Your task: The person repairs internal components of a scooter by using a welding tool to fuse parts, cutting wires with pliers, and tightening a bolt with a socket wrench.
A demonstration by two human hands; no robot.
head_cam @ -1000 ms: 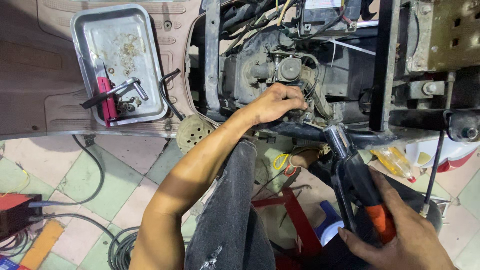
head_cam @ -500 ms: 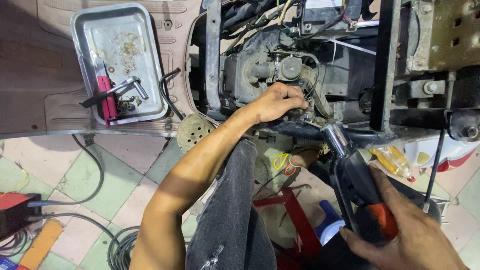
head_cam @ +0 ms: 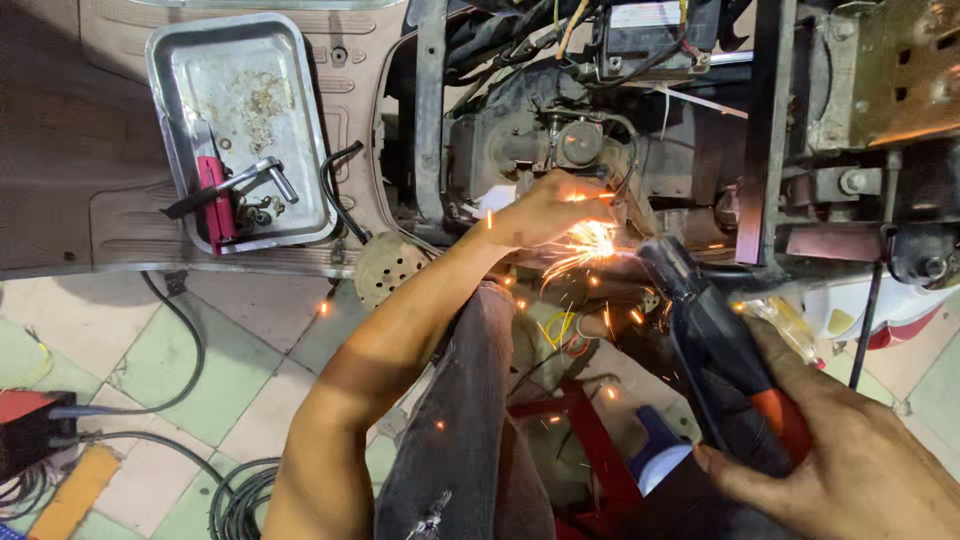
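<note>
Far left: red and black box (head_cam: 28, 430) on the tiled floor, black cables (head_cam: 175, 340) trailing from it. Above, a dented rectangular steel tray (head_cam: 240, 70) rests on a brown ribbed mat, holding a red-handled tool (head_cam: 213, 200) and a bent metal wrench (head_cam: 245, 178). Centre: left hand (head_cam: 545, 210) reaches into the dark engine block (head_cam: 560, 140), fingers curled against a part; what it grips cannot be told. Orange sparks (head_cam: 590, 240) spray just beside it. Right: right hand (head_cam: 850, 450) closed around the black and orange power grinder (head_cam: 725, 355), its nose at the sparks under the rusty steel frame (head_cam: 765, 130).
</note>
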